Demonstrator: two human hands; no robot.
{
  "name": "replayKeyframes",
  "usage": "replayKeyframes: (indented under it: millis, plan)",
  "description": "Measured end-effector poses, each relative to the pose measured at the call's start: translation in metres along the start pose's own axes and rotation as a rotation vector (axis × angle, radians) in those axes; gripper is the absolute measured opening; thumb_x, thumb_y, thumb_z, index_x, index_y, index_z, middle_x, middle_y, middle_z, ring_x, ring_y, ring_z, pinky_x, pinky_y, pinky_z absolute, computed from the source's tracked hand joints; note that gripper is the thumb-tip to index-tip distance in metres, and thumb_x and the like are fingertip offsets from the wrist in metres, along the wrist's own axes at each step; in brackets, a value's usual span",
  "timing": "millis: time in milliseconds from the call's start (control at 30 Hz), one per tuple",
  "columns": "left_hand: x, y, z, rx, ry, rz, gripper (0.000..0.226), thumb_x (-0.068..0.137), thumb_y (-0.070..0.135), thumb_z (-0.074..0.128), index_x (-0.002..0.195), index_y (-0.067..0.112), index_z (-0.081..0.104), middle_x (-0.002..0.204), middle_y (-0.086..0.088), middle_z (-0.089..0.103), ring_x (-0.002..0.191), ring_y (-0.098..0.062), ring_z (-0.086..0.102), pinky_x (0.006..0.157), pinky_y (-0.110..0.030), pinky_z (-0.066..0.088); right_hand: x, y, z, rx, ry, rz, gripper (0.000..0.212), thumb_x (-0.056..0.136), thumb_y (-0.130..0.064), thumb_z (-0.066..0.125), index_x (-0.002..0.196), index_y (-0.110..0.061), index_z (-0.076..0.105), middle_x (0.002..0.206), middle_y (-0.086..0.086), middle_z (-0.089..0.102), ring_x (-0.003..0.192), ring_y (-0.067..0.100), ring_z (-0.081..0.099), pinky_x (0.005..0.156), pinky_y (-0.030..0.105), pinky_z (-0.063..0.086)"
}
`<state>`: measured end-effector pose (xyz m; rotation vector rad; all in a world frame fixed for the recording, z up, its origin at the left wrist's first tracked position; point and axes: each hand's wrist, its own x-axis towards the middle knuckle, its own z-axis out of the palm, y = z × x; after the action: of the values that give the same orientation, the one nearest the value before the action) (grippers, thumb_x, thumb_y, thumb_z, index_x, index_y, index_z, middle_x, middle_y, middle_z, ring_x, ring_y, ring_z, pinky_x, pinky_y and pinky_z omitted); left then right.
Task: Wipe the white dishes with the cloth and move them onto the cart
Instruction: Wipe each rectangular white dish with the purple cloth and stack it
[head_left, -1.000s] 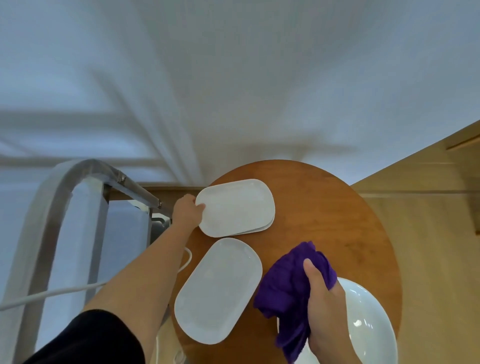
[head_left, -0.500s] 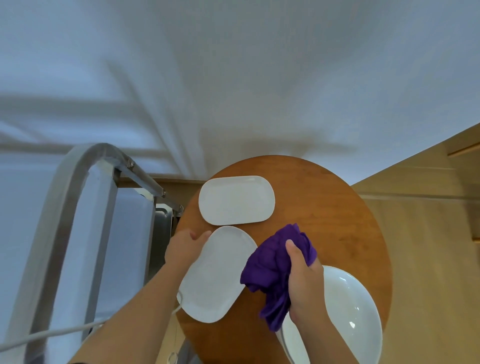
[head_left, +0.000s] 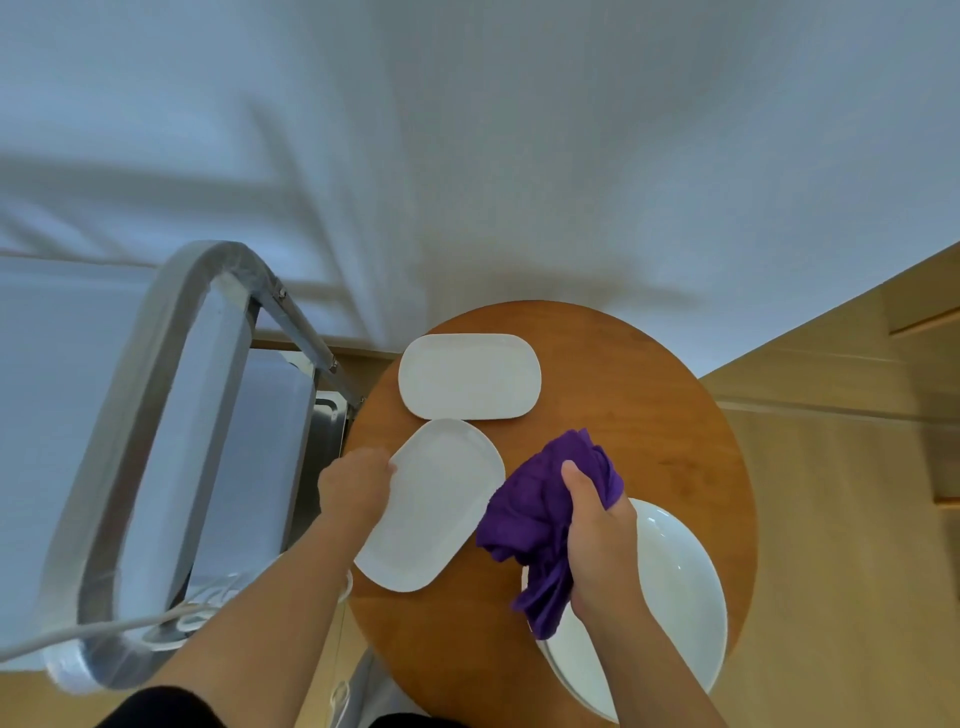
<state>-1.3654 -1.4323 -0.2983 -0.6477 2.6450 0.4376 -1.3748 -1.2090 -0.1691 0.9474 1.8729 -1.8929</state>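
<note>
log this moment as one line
left hand: grips near plate edge | right hand: holds cloth | far plate, bowl: on table | wipe: not started

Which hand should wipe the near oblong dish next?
Right hand: it already grips the purple cloth beside the near oblong dish. The left hand holds that dish's edge.

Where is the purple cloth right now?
In the head view, the purple cloth is bunched in the right hand above the round table, between the near oblong dish and the round plate.
</note>
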Motion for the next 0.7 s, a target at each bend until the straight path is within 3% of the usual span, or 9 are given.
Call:
replayKeyframes:
  millis: [100,233,433,533,633,700]
  plan:
    - [-0.002,0.002,-0.003,0.086,0.002,-0.003,0.018,0.097,0.035,0.047,0.093,0.023,0.060,0.076,0.008,0.052,0.062,-0.008,0.051,0.064,-0.018,0.039,-0.004,0.000,-0.009,-0.011,0.007,0.005,0.009,0.091,-0.033,0.059,0.095,-0.032,0.052,0.093,0.006,0.064,0.087,0.028,0.067,0.065,0.035,0.057]
    - [-0.001,0.005,-0.004,0.158,-0.024,-0.021,0.017,0.097,0.034,0.049,0.098,0.022,0.061,0.086,0.003,0.064,0.066,-0.010,0.056,0.065,-0.020,0.041,-0.009,0.000,-0.020,-0.009,-0.007,0.027,0.027,0.092,-0.032,0.059,0.116,-0.022,0.051,0.099,0.012,0.064,0.091,0.032,0.066,0.067,0.038,0.057]
    - [0.000,0.012,-0.010,0.112,-0.070,-0.016,0.025,0.100,0.024,0.043,0.109,0.009,0.061,0.107,-0.010,0.066,0.095,-0.026,0.065,0.086,-0.034,0.050,-0.009,0.005,-0.034,0.003,-0.008,0.030,0.007,0.091,-0.030,0.059,0.096,-0.030,0.054,0.086,0.009,0.064,0.075,0.028,0.067,0.054,0.031,0.054]
    - [-0.003,0.019,-0.018,0.202,-0.101,0.018,0.025,0.100,0.025,0.042,0.111,0.012,0.060,0.108,-0.007,0.066,0.095,-0.023,0.065,0.083,-0.029,0.050,-0.010,0.007,-0.035,-0.003,-0.012,0.029,0.007,0.091,-0.030,0.060,0.090,-0.032,0.052,0.084,0.007,0.064,0.072,0.024,0.067,0.051,0.029,0.054]
    - [-0.006,0.028,-0.027,0.271,-0.103,0.068,0.019,0.099,0.022,0.047,0.109,0.015,0.061,0.104,-0.005,0.067,0.089,-0.019,0.066,0.077,-0.026,0.050,-0.010,0.009,-0.032,-0.014,-0.022,0.031,0.009,0.091,-0.031,0.059,0.098,-0.031,0.053,0.089,0.008,0.064,0.076,0.024,0.067,0.051,0.027,0.054]
    - [-0.005,0.028,-0.027,0.236,-0.117,0.038,0.021,0.099,0.024,0.046,0.114,0.013,0.057,0.109,-0.006,0.064,0.095,-0.020,0.064,0.082,-0.028,0.050,-0.011,0.009,-0.030,-0.028,-0.026,0.033,0.022,0.091,-0.032,0.059,0.111,-0.025,0.052,0.091,0.009,0.063,0.079,0.026,0.066,0.052,0.027,0.052]
